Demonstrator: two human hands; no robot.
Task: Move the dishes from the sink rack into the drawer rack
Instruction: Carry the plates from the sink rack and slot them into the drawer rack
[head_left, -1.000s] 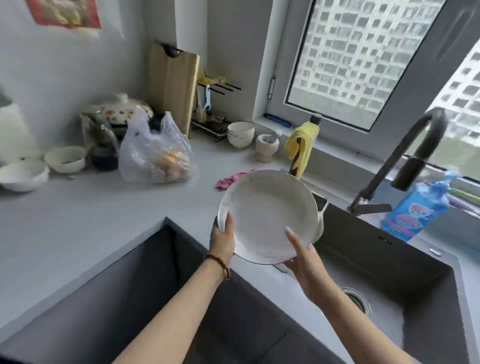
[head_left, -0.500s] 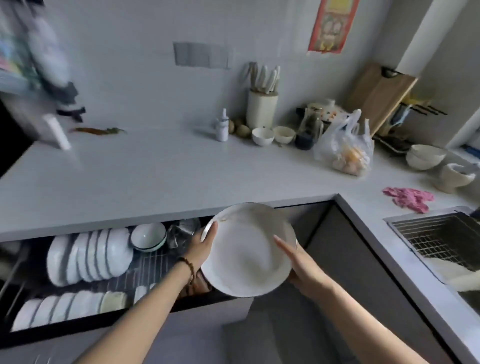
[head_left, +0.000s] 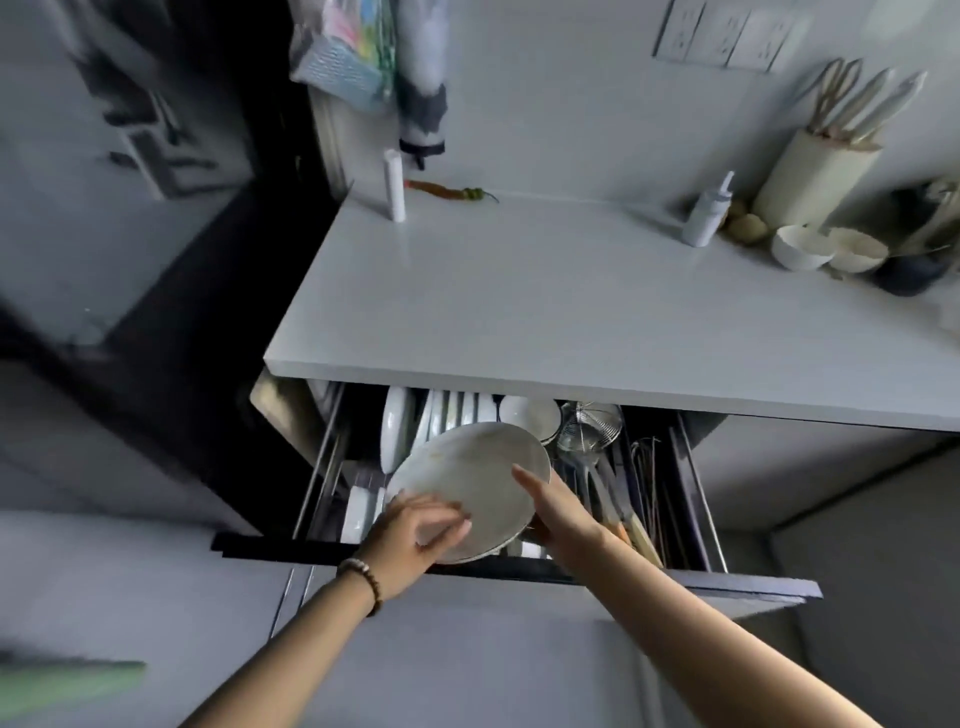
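Observation:
I hold a large white plate tilted over the open drawer rack. My left hand grips its near left rim, fingers lying over the plate's face. My right hand holds the right rim, thumb on top and fingers hidden underneath. Inside the drawer, white plates stand upright in rows at the back left, and more white dishes stand at the front left, partly hidden by the held plate. A white bowl sits behind the plate.
A metal strainer and several utensils fill the drawer's right side. The white countertop overhangs the drawer's back. On it stand a white bottle, bowls, a knife holder and a chilli pepper.
I have turned left from the sink toward the drawer. The plate has travelled with both hands from above the sink down over the drawer rack.

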